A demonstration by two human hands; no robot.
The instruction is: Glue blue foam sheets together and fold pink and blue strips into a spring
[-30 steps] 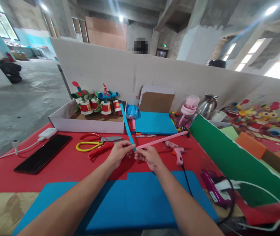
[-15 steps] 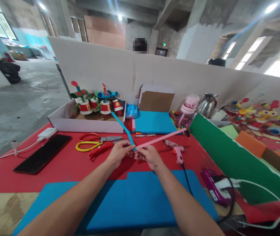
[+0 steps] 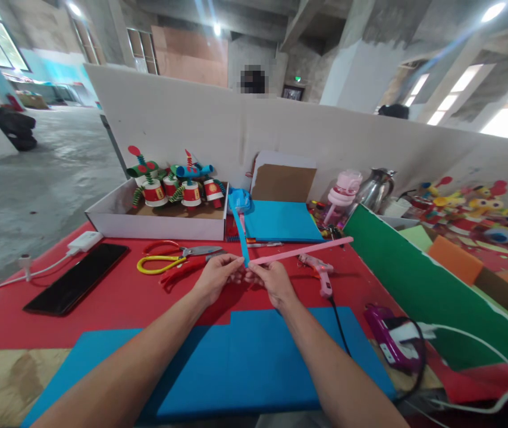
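Observation:
My left hand [image 3: 219, 276] and my right hand [image 3: 272, 279] meet above the red tabletop, fingertips pinched together. Between them, a blue paper strip [image 3: 240, 232] and a pink paper strip [image 3: 305, 252] join at one end, forming a corner. The blue strip rises away from me towards a blue packet [image 3: 240, 200]; the pink one stretches out to the right. My left fingers pinch the joined end on the blue side, while my right thumb presses on the pink side. The fingers hide how the ends overlap.
Scissors [image 3: 160, 264] and red-handled pliers [image 3: 182, 272] lie left of my hands. A pink glue gun [image 3: 323, 276] is at the right. Paper-cup figures [image 3: 153, 193] stand in a white box [image 3: 158, 227]. A phone [image 3: 78, 278], blue board [image 3: 236, 368], green panel [image 3: 414, 285] and purple power strip [image 3: 392, 339] surround the workspace.
The blue strip has swung from leaning left to nearly straight away from me. The pink strip's free end has shifted right and slightly down. Both hands stay close together.

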